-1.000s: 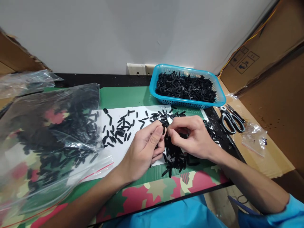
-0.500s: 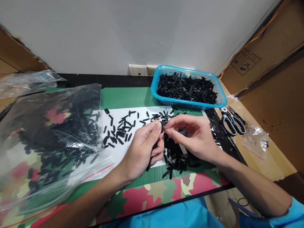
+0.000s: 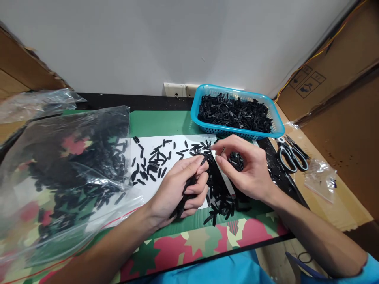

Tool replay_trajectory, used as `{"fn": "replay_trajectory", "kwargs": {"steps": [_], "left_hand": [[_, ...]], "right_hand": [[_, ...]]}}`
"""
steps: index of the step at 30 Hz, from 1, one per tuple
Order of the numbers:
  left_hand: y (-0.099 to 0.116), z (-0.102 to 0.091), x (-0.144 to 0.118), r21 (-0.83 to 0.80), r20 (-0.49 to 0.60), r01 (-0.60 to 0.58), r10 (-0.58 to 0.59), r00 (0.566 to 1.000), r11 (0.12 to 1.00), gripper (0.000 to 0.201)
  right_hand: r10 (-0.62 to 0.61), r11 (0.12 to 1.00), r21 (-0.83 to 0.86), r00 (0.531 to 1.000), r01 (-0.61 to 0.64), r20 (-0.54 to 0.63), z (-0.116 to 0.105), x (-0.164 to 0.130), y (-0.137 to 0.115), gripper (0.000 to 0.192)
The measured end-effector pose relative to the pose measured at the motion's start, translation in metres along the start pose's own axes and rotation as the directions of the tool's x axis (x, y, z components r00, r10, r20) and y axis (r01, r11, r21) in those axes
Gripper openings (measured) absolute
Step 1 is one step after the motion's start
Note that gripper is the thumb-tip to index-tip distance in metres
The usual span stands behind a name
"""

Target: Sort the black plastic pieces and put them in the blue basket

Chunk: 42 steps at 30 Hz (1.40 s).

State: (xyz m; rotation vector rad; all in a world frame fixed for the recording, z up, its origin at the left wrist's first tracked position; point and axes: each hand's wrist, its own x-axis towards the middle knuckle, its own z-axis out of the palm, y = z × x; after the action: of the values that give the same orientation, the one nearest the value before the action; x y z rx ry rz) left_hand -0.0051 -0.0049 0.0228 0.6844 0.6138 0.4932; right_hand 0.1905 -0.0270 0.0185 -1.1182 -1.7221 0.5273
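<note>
My left hand (image 3: pixel 180 189) rests on the white sheet (image 3: pixel 148 189) and is closed on a bunch of small black plastic pieces, one pinched between thumb and forefinger. My right hand (image 3: pixel 245 167) hovers just to its right, fingers curled, with several black pieces cupped in the palm and thumb and forefinger pinched near the loose black pieces (image 3: pixel 154 161) scattered on the sheet. A heap of the same pieces (image 3: pixel 220 201) lies under and between both hands.
A blue basket (image 3: pixel 278 130) full of black pieces stands behind my right hand. A large clear bag (image 3: pixel 59 173) of black pieces lies at the left. Scissors (image 3: pixel 288 157) and a small clear bag (image 3: pixel 321 177) lie at the right beside cardboard walls.
My hands have drawn apart: the right hand lifted and moved up and right, opening its palm with pieces in it; the left hand sank slightly toward the sheet.
</note>
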Motion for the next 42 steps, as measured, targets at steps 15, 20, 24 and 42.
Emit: {"fn": "replay_trajectory", "kwargs": {"steps": [15, 20, 24, 42], "left_hand": [[-0.002, -0.005, -0.003, 0.017, -0.021, 0.101, -0.101, 0.995, 0.995, 0.038], [-0.001, -0.009, -0.002, 0.033, -0.118, 0.107, -0.102, 0.988, 0.994, 0.037], [-0.001, -0.012, -0.003, 0.042, -0.134, 0.096, -0.090, 0.987, 0.994, 0.041], [-0.027, -0.011, 0.001, 0.279, -0.224, -0.294, 0.359, 0.906, 0.914, 0.038]], "right_hand": [[-0.252, 0.967, -0.015, 0.966, 0.253, 0.059, -0.001, 0.002, 0.005, 0.017], [-0.474, 0.833, -0.397, 0.867, 0.385, -0.154, -0.019, 0.015, 0.020, 0.035], [-0.402, 0.673, -0.736, 0.872, 0.074, -0.280, -0.040, 0.032, 0.045, 0.028], [-0.381, 0.895, -0.135, 0.886, 0.425, 0.262, 0.036, -0.018, 0.002, 0.010]]}}
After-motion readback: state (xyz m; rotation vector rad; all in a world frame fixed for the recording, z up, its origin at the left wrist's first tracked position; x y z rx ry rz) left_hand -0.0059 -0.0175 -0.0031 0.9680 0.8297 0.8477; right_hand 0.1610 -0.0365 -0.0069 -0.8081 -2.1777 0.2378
